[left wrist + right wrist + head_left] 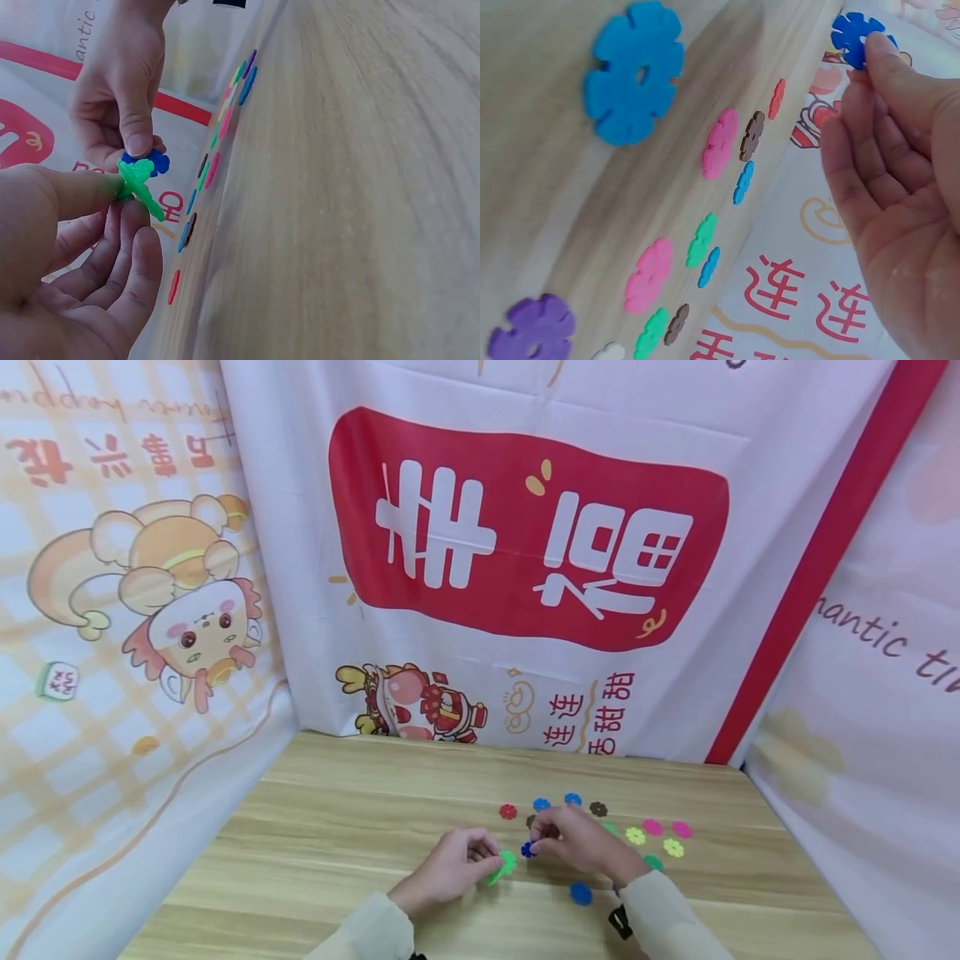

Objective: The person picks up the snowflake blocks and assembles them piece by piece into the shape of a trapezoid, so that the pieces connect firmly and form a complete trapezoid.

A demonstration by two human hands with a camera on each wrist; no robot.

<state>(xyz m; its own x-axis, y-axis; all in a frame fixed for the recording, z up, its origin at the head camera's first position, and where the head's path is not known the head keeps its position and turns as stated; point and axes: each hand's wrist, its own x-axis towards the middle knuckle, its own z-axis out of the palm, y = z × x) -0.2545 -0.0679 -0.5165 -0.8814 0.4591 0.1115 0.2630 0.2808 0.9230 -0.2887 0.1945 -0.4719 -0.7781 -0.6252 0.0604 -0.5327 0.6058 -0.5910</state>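
My left hand pinches bright green snowflake discs between thumb and fingers. In the left wrist view two green discs stand joined at an angle. My right hand holds a dark blue snowflake disc by its edge, thumb on one face, its notched petals showing. Both hands are raised over the wooden table, a short way apart in the head view. The blue disc overlaps the green pair in the left wrist view, partly behind it.
Several loose discs lie beyond and around my right hand, among them a red one, a pink one and a yellow one. A blue disc lies nearer. Printed cloth hangs behind the wooden table.
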